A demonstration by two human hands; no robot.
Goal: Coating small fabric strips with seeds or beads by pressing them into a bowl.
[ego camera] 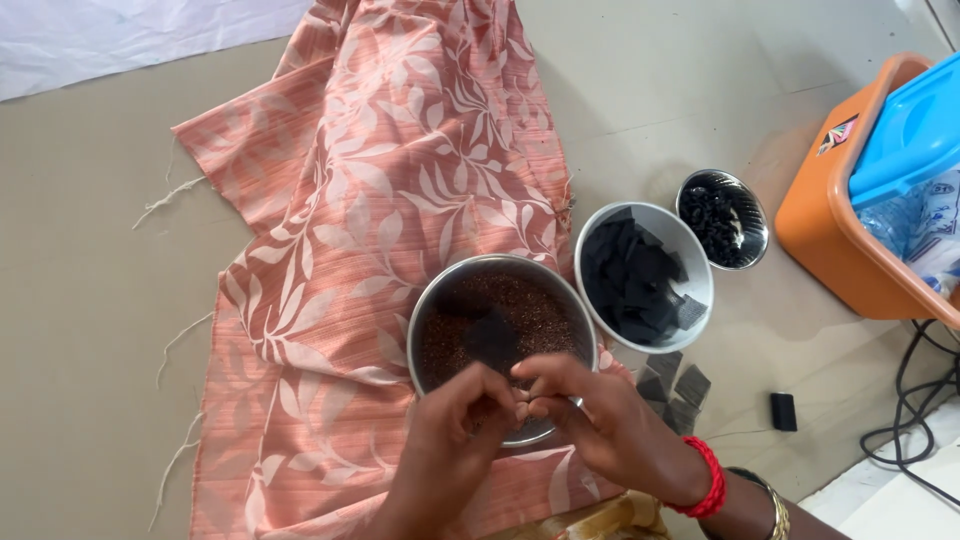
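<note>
My left hand (450,425) and my right hand (600,420) meet fingertip to fingertip over the near rim of a steel bowl (502,335). The fingers of both are curled in tight, pinching at something between them that is too small for me to make out. On my right wrist sits a red bangle (708,480), with a gold one (778,515) just behind it.

The steel bowl beneath my hands is filled with small reddish-brown seeds (530,310), and a dark square piece (490,335) lies on top of them near the middle. The bowl rests on a salmon-pink cloth with a pale leaf print (370,180), spread over the floor (90,300) and running away from me.

Just right of my hands, a few dark grey squares (675,385) lie on the floor, and a small black block (783,411) sits a little farther right. Beyond them, touching the steel bowl's rim, is a white bowl (690,250) heaped with black fabric squares (635,280). Next to it, farther right, a smaller steel bowl (722,218) holds small black beads.

At the right edge stands an orange tub (830,230) with a blue lid (910,130) resting in it, and black cables (915,400) trail on the floor nearby.
</note>
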